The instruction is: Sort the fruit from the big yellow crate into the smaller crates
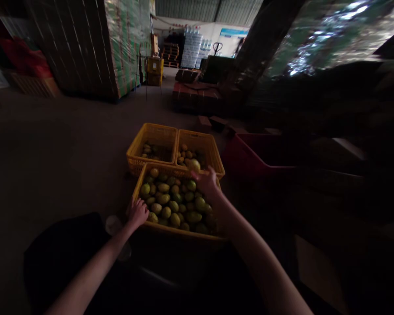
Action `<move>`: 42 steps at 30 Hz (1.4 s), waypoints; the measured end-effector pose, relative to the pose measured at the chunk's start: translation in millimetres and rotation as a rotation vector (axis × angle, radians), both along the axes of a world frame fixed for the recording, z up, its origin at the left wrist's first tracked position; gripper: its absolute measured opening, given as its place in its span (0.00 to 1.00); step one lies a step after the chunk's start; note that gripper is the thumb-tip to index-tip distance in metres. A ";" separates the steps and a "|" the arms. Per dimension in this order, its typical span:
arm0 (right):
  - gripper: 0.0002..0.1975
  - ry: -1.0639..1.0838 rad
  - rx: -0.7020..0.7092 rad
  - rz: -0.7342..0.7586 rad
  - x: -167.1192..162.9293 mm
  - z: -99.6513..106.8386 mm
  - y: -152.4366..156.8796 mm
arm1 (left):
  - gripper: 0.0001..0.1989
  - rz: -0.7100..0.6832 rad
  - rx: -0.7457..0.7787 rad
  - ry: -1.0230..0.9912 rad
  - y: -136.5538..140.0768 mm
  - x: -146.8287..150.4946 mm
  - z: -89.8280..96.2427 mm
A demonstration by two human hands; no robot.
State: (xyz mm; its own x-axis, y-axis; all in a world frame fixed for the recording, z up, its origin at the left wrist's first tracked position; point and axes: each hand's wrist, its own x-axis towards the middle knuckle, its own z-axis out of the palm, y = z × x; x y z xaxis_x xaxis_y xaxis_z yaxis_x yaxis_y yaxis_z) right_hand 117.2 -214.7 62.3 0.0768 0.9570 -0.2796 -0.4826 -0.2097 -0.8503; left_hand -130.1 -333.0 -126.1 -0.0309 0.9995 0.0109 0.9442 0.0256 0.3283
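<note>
The near yellow crate [190, 234] is full of oval green-yellow fruits [164, 199]. My left hand [138, 212] is closed over its rim at the near left corner. Over the crate's far right part reaches my right hand [207, 180], fingers spread. A pale yellow fruit [194, 165] appears just beyond those fingertips, apart from the palm; blur hides whether it still touches them. Behind stand two more yellow crates: the left one [153, 127] and the right one [213, 148], each with some fruits low inside.
A dark pink bin [249, 151] stands to the right of the crates. Wrapped pallet stacks [128, 43] rise at the back left and right. Flat cartons [197, 94] and a yellow box on a stand [155, 65] are farther back. The surroundings are dim.
</note>
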 end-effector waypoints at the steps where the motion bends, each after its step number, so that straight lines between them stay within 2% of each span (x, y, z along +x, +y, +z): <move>1: 0.13 0.009 -0.035 -0.014 7.4 8.1 18.2 | 0.14 0.005 -0.007 -0.003 -0.1 0.2 1.0; 3: 0.09 0.019 -0.092 -0.006 20.1 16.7 39.3 | 0.14 0.009 -0.021 -0.009 -0.1 0.9 2.7; 5: 0.08 0.021 -0.142 0.049 29.5 12.9 37.2 | 0.14 0.007 -0.033 -0.013 -0.8 1.6 4.3; 10: 0.12 0.021 -0.296 0.178 47.2 -31.5 -11.6 | 0.14 -0.018 -0.072 -0.003 -2.1 -0.7 11.4; 12: 0.13 0.038 -0.343 0.182 53.3 -45.3 -21.2 | 0.14 -0.057 -0.091 0.010 3.9 -2.6 17.3; 14: 0.11 0.065 -0.370 0.172 57.3 -50.1 -20.5 | 0.13 -0.114 -0.120 0.018 17.1 -2.5 24.9; 16: 0.10 0.098 -0.370 0.160 58.5 -46.5 -14.6 | 0.14 -0.143 -0.161 0.023 36.4 1.5 32.4; 19: 0.10 0.148 -0.345 0.165 55.0 -33.3 -8.7 | 0.16 -0.084 -0.228 0.045 68.6 15.7 38.7; 23: 0.10 0.179 -0.326 0.211 45.9 -19.2 -13.8 | 0.17 -0.015 -0.300 0.059 99.3 42.1 32.0; 28: 0.09 0.223 -0.288 0.260 41.2 -8.5 -20.4 | 0.29 -0.061 -0.390 -0.009 105.4 68.9 12.2; 32: 0.09 0.271 -0.241 0.259 47.8 1.7 -20.8 | 0.23 -0.034 -0.418 -0.118 102.9 76.8 13.0; 35: 0.09 0.301 -0.240 0.260 53.3 4.3 -20.8 | 0.19 0.012 -0.439 -0.249 111.3 72.8 34.0; 37: 0.09 0.298 -0.263 0.247 55.1 2.4 -21.2 | 0.17 0.047 -0.454 -0.366 118.2 63.9 59.9; 39: 0.09 0.283 -0.293 0.228 55.5 -1.0 -22.6 | 0.18 0.066 -0.476 -0.511 118.9 50.2 94.8; 41: 0.10 0.269 -0.316 0.203 56.0 -5.2 -25.2 | 0.23 0.069 -0.496 -0.712 109.4 34.9 135.3; 42: 0.11 0.255 -0.330 0.184 56.7 -7.8 -26.8 | 0.25 0.119 -0.499 -0.988 100.9 28.4 155.3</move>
